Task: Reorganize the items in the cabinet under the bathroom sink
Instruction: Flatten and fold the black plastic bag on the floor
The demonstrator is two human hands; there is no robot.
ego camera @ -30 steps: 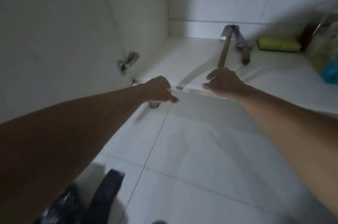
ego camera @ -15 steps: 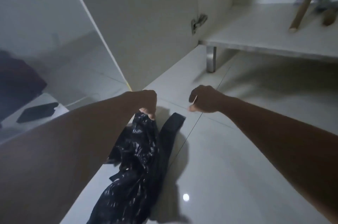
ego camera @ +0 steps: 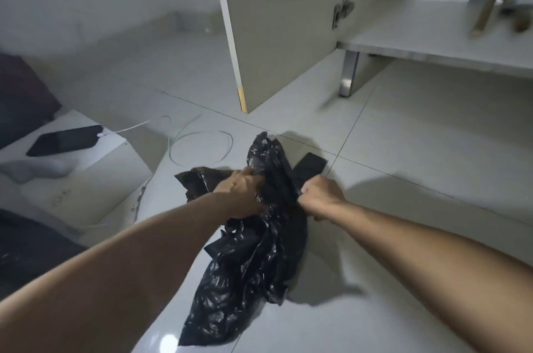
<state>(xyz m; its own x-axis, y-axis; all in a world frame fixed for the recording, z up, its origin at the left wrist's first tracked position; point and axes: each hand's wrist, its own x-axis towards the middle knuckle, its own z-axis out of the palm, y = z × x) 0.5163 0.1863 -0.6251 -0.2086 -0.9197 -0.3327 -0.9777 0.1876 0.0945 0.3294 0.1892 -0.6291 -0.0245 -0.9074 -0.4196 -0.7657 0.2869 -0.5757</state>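
Glossy black plastic bag (ego camera: pixel 253 266) on pale grey-white floor tiles (ego camera: pixel 403 150), beside a beige cabinet door (ego camera: pixel 282 21) edged white.

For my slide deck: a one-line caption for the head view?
Both hands, left hand and right hand, grip a crumpled black plastic bag beside the open cabinet door.

Both hands now on the black plastic bag, away from the cabinet.

Right hand (ego camera: pixel 320 194): off the cabinet floor (ego camera: pixel 432 38), where a second ago it lay by the wooden-handled tool (ego camera: pixel 484 9); half a second ago a bare fist, it now grips the black plastic bag (ego camera: pixel 253 260). Left hand (ego camera: pixel 240 191): grip taken half a second ago, now bunching the bag's upper part. View: swung left, bringing in a phone (ego camera: pixel 65 140) and white cable (ego camera: pixel 202 148).
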